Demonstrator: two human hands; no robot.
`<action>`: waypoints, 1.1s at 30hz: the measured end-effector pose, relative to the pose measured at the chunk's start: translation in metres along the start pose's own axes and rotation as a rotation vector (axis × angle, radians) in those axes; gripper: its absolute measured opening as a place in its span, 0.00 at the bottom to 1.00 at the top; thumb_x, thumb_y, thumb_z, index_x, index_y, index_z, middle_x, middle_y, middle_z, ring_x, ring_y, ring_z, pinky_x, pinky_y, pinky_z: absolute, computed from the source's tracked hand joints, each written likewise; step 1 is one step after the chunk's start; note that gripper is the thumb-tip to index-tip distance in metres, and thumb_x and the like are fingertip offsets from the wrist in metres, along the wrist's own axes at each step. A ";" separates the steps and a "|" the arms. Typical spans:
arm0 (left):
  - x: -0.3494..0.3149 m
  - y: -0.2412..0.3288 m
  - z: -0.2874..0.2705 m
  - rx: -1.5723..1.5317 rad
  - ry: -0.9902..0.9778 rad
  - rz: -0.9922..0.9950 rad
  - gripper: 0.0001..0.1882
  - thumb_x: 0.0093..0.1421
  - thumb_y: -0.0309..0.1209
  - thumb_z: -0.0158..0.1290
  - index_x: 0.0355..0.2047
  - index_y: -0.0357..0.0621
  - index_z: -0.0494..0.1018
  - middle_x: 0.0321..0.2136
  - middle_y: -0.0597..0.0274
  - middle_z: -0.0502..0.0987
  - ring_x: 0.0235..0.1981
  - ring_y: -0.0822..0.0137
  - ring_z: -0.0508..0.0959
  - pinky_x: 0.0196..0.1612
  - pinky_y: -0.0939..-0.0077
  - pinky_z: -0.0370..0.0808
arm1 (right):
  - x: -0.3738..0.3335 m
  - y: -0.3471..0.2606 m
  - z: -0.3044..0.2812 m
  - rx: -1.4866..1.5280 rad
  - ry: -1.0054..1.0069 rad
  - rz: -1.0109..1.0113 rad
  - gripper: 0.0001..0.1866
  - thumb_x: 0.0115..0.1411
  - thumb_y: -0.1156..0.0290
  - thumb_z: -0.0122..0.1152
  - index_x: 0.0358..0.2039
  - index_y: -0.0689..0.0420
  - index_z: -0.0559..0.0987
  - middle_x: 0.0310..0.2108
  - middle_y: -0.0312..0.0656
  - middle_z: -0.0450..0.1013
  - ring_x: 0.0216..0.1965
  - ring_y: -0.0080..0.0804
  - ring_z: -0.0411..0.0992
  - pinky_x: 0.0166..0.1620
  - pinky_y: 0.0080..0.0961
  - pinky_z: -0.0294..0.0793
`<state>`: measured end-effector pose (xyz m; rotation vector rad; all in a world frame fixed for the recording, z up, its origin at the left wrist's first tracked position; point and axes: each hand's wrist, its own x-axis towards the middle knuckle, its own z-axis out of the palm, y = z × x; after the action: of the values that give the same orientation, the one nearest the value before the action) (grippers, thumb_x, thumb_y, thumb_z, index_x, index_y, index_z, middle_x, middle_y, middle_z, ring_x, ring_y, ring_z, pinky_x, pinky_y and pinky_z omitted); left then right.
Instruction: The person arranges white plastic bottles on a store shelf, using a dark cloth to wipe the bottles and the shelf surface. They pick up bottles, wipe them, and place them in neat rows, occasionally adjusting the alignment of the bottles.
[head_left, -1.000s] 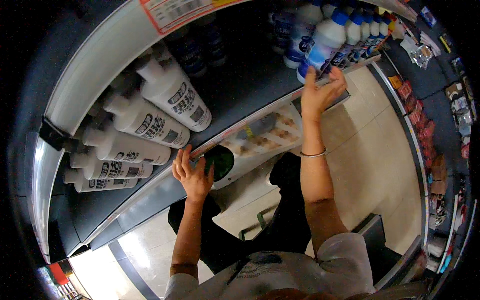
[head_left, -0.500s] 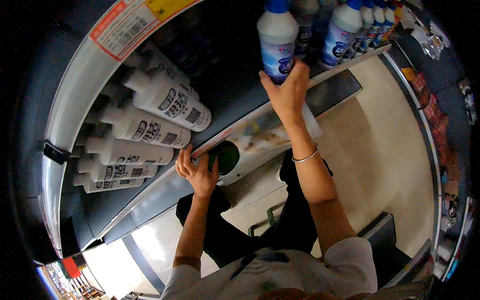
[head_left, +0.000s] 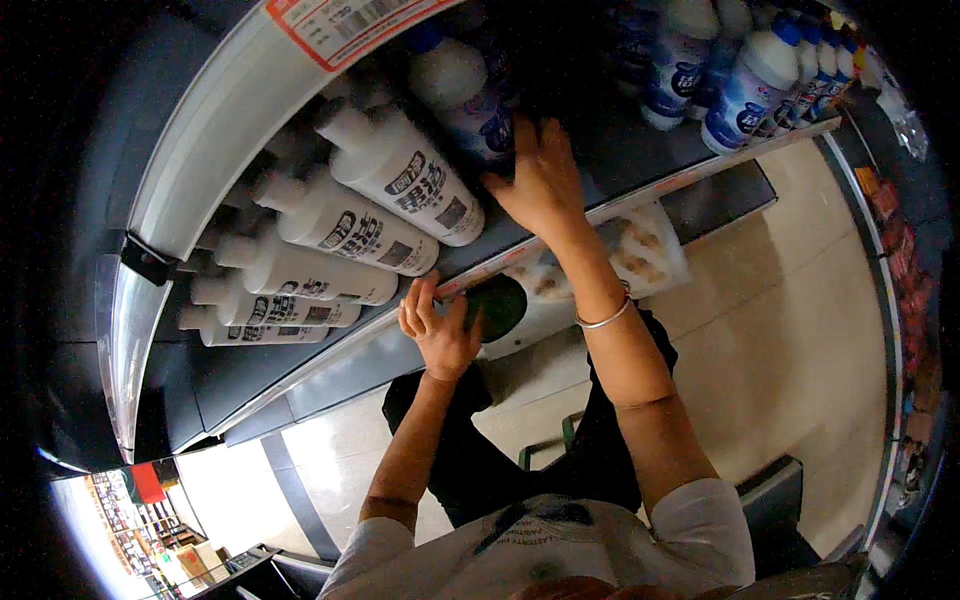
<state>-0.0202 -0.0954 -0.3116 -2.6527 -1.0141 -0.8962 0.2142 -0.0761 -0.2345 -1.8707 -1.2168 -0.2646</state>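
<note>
A white bottle with a blue cap and blue-purple label (head_left: pixel 465 95) stands in the dark part of the shelf, beside a row of white bottles (head_left: pixel 405 175). My right hand (head_left: pixel 545 185) reaches in at its lower right side, fingers stretched and apart. The thumb lies near its base; shadow and blur hide whether they touch. My left hand (head_left: pixel 440 330) rests at the shelf's front edge (head_left: pixel 540 245) below the white bottles, fingers spread and slightly bent. A dark oval (head_left: pixel 500 308) shows just beyond its thumb.
More blue-labelled bottles (head_left: pixel 750 85) stand on the shelf to the right. A curved upper shelf edge with a price tag (head_left: pixel 350 25) overhangs the left side. Below are my legs and the tiled floor (head_left: pixel 760 290); other shelving (head_left: pixel 905 300) runs along the far right.
My right hand has carried the blue-labelled bottle left and deeper into the shelf, beside the white bottles, and its fingers have straightened. The whole view has shifted; my left hand stays at the edge.
</note>
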 end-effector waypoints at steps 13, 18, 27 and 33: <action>0.000 -0.001 0.005 -0.018 0.022 0.018 0.15 0.44 0.39 0.63 0.33 0.51 0.77 0.58 0.56 0.61 0.61 0.51 0.56 0.60 0.53 0.49 | 0.007 -0.001 0.058 0.290 0.107 0.019 0.34 0.52 0.64 0.62 0.56 0.66 0.61 0.46 0.65 0.64 0.46 0.64 0.65 0.49 0.48 0.67; -0.001 -0.002 0.007 -0.004 0.046 0.015 0.13 0.46 0.39 0.62 0.32 0.51 0.77 0.58 0.57 0.61 0.61 0.51 0.56 0.61 0.53 0.50 | 0.011 0.010 0.055 0.364 0.143 -0.040 0.30 0.53 0.66 0.62 0.53 0.66 0.66 0.46 0.61 0.67 0.46 0.56 0.67 0.48 0.42 0.68; 0.001 0.002 0.006 0.001 0.048 0.019 0.12 0.50 0.40 0.60 0.32 0.50 0.77 0.58 0.56 0.61 0.62 0.50 0.54 0.62 0.52 0.47 | 0.030 0.080 -0.052 0.142 0.763 0.231 0.25 0.48 0.74 0.63 0.48 0.61 0.68 0.43 0.53 0.67 0.47 0.52 0.64 0.52 0.41 0.65; 0.002 0.003 0.004 -0.004 0.045 0.016 0.12 0.50 0.40 0.60 0.32 0.49 0.77 0.59 0.56 0.60 0.61 0.50 0.55 0.61 0.51 0.48 | 0.032 0.136 -0.047 -0.157 0.558 0.311 0.35 0.49 0.62 0.68 0.53 0.70 0.66 0.48 0.62 0.68 0.52 0.57 0.67 0.55 0.39 0.65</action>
<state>-0.0145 -0.0951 -0.3137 -2.6279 -0.9805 -0.9515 0.3547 -0.1111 -0.2621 -1.9078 -0.5332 -0.6716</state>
